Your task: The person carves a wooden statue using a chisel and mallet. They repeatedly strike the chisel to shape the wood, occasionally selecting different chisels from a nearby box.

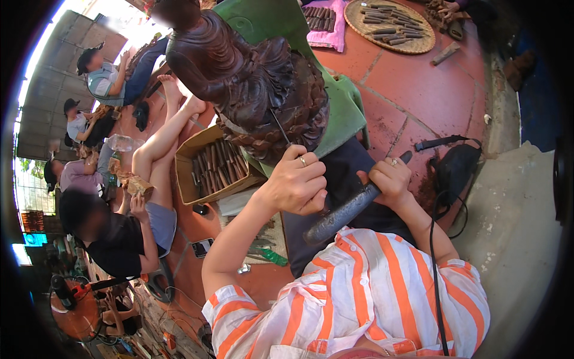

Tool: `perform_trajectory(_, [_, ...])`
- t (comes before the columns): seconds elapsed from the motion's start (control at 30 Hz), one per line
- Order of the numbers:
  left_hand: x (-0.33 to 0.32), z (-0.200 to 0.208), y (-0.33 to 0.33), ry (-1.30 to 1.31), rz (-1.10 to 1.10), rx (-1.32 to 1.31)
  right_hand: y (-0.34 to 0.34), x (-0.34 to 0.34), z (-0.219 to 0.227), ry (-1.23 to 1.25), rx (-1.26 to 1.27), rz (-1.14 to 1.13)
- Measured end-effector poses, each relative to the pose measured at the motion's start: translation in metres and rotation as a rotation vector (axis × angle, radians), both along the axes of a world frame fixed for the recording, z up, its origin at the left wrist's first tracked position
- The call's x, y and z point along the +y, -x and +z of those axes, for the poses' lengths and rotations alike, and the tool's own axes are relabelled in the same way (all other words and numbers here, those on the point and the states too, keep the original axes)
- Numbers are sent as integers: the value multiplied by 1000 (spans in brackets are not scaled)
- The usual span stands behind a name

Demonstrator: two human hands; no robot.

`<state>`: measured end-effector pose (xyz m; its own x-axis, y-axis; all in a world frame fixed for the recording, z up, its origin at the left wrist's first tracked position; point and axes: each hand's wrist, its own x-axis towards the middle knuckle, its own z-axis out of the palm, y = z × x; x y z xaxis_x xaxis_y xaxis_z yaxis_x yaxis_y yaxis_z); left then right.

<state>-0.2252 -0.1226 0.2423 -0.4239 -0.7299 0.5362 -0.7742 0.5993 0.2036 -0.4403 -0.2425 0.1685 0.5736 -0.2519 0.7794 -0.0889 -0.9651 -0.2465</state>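
Note:
A dark brown carved wooden statue (251,84) leans on a green plastic chair (344,113) in front of me. My left hand (296,182) is closed around a thin carving chisel (280,128) whose tip rests against the statue's lower carved folds. My right hand (391,179) grips a dark, worn mallet-like bar (344,212) that slants down toward my lap. My striped orange and white shirt fills the lower middle.
A cardboard box of chisels (212,164) sits to the left of the statue. A round woven tray with wooden pieces (391,24) lies at the top. A black bag (457,167) rests on the red tiles at right. Other people sit carving at left.

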Motion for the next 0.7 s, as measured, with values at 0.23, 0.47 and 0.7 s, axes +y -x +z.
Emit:
perform_trajectory(0.23, [6,5,-8,-33,-43,40,-2,-1,3,-7,-26,44])
perform_trajectory(0.47, [4,10,-7,-41,-39,35,-2,0,-1,-23,-41,67])
perform_trajectory(0.7, [1,10,-3,-32,-4,26,-4,-2,4,-65,-115,128])
